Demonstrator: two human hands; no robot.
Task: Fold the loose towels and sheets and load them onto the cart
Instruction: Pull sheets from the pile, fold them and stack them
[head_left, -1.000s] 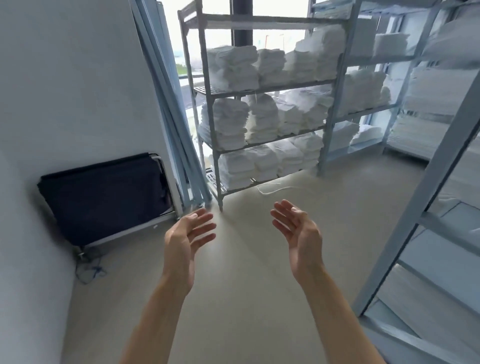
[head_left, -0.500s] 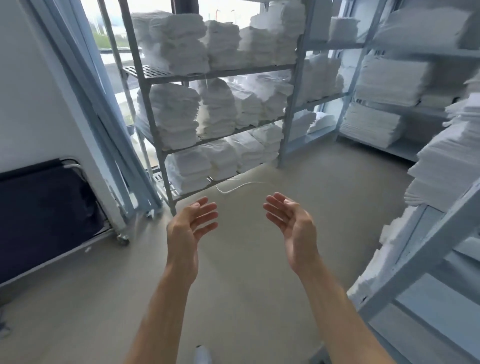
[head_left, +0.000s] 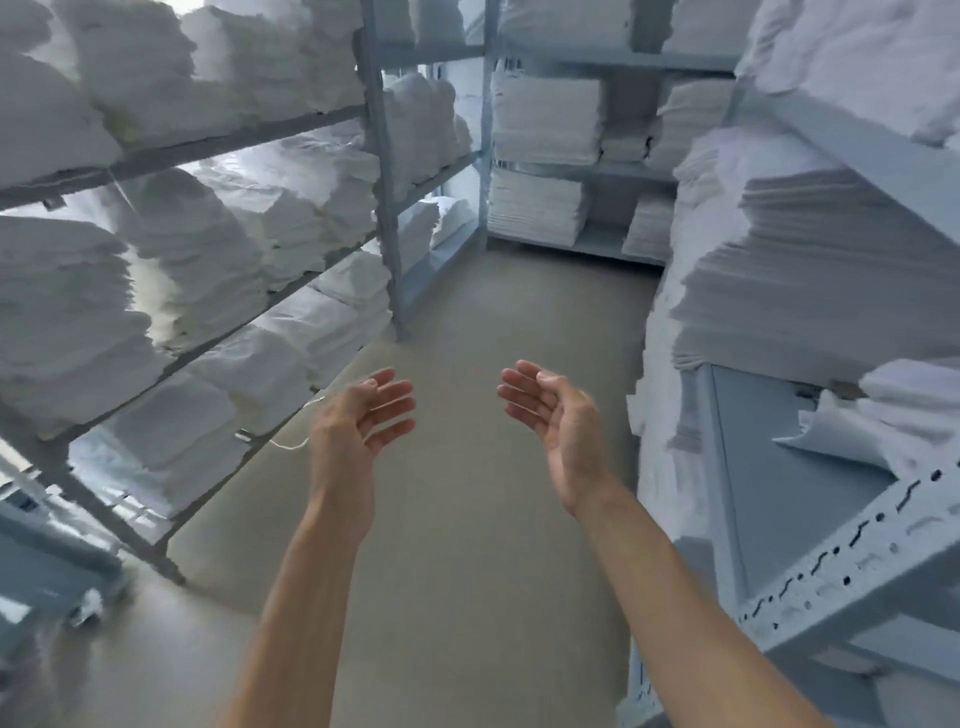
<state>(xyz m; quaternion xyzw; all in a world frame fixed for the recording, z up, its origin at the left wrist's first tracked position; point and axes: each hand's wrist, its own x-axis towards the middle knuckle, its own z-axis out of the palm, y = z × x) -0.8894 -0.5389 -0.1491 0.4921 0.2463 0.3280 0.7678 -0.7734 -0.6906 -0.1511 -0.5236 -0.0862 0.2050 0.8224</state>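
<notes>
**Two empty hands in a room full of white linen**

Low in the frame, the left hand (head_left: 358, 421) and right hand (head_left: 558, 415) are held up over the floor (head_left: 467, 519) — palms facing each other, fingers loose, holding nothing. On the left a rack (head_left: 384, 218) carries folded towels (head_left: 197, 270). On the right, flat sheets (head_left: 810, 280) are stacked high. Far back — more folded stacks (head_left: 545, 119) on shelves.

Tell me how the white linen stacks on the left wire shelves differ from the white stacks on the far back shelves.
The white linen stacks on the left wire shelves look puffy and rounded, with uneven edges; the white stacks on the far back shelves lie flat, square and thinly layered. The left stacks sit on slanting open wire racks, the back ones on solid pale blue shelves. Both are white, folded and shelved.
</notes>
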